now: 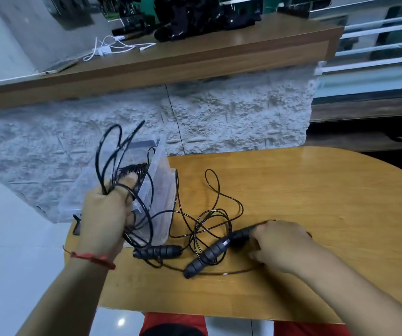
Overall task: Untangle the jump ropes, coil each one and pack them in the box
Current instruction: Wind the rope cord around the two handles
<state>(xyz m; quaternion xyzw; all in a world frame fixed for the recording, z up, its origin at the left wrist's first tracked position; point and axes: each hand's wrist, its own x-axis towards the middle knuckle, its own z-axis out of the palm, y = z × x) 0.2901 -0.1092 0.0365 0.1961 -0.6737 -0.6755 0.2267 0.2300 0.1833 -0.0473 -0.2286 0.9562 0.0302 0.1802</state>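
My left hand point(105, 212) grips a bundle of black jump-rope loops point(112, 151) raised in front of the clear plastic box point(158, 190), which stands open at the left end of the wooden table point(316, 202). A second thin dark rope point(209, 214) lies tangled on the table. Two black ribbed handles lie near the front: one point(157, 251) flat by the box, another point(207, 257) slanted. My right hand point(280, 243) rests on the table and pinches the end of a third black handle point(242, 235).
A rough white wall panel rises behind the table. Above it runs a wooden shelf point(195, 57) with a white cable and dark items. White floor tiles show left of the table. My red clothing is at the bottom edge.
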